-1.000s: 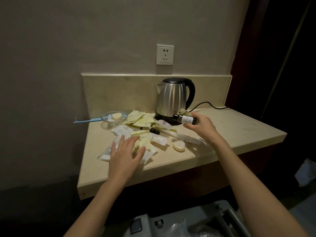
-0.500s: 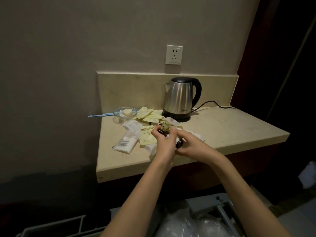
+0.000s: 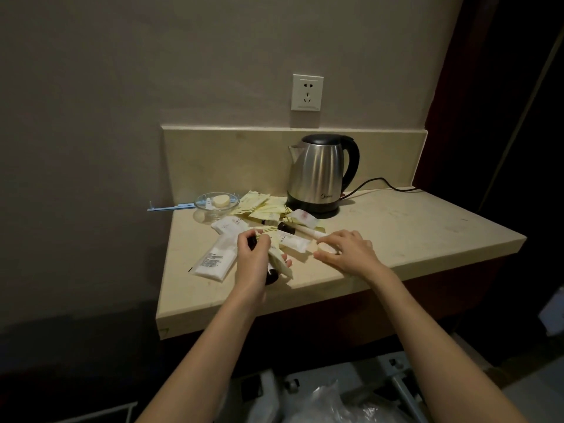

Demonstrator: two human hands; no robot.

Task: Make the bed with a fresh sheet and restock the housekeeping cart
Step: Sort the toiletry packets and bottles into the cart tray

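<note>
Head view — left hand (image 3: 253,257) grips yellow packets (image 3: 279,257).

Two bare forearms, no sleeves anywhere along their visible length. No watch, bracelet or band at either wrist. Left hand (image 3: 254,260) ungloved, fingers without rings. Right hand (image 3: 351,253) likewise ungloved and ringless, nails short and unpainted. Slim arms, smooth, unmarked.
</note>
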